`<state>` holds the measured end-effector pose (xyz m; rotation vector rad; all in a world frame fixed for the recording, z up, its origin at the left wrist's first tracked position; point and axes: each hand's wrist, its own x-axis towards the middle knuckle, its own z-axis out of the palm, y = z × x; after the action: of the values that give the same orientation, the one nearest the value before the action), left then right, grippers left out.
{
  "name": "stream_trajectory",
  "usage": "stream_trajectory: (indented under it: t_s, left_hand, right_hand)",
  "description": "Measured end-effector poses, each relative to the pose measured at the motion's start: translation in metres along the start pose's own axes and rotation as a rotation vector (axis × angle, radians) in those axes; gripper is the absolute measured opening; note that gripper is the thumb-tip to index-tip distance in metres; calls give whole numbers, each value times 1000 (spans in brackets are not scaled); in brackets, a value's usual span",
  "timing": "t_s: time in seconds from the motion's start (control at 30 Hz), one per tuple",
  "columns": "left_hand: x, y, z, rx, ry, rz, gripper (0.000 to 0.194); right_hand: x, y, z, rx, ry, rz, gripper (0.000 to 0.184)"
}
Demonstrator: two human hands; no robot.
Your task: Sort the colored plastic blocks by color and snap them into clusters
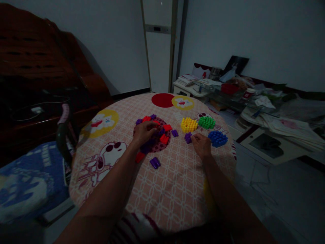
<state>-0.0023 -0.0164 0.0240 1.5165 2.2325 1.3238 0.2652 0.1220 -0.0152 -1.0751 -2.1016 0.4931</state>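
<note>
My left hand (145, 133) reaches over a loose pile of red and purple plastic building blocks, its fingers bent and slightly apart; no held block shows. A red block (164, 139) and a purple block (175, 133) lie to the right of its fingertips. My right hand (202, 145) pinches a small cluster of purple blocks (188, 137) between thumb and fingers, low over the tablecloth. Just beyond it stand a yellow block cluster (189, 125) and a green block cluster (206, 122). A blue block cluster (217, 138) is to its right.
A patterned pink cloth (172, 189) covers the round table. Nearer me lie purple pieces (155, 163) and a red block (139, 157). A chair with a blue cover (33, 176) stands at the left, and a cluttered glass-topped cabinet (266, 145) at the right.
</note>
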Motion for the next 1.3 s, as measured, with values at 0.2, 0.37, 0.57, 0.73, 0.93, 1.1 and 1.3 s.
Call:
stream_trajectory:
  t_s: [0.2, 0.37, 0.57, 0.73, 0.93, 1.1, 1.3]
  left_hand:
    - [-4, 10, 13, 200, -197, 107, 41]
    - [-4, 5, 18, 223, -127, 95, 30]
    - [-6, 24, 9, -278, -72, -38, 31]
    - [-14, 46, 12, -712, -268, -164, 35]
    - [-20, 53, 20, -845, -475, -236, 35]
    - [-15, 45, 17, -699, -354, -139, 41]
    - [0, 10, -13, -289, -156, -95, 41]
  right_hand:
    - [-2, 0, -3, -33, 48, -51, 40]
    - [-2, 1, -5, 13, 123, -72, 39]
    - [-9, -18, -5, 89, 323, -333, 26]
    - [-23, -43, 6, 90, 191, -633, 30]
    - [-29, -48, 15, 124, 143, -720, 32]
    - [-18, -36, 3, 188, 273, -502, 21]
    - [3, -1, -13, 53, 382, 34, 22]
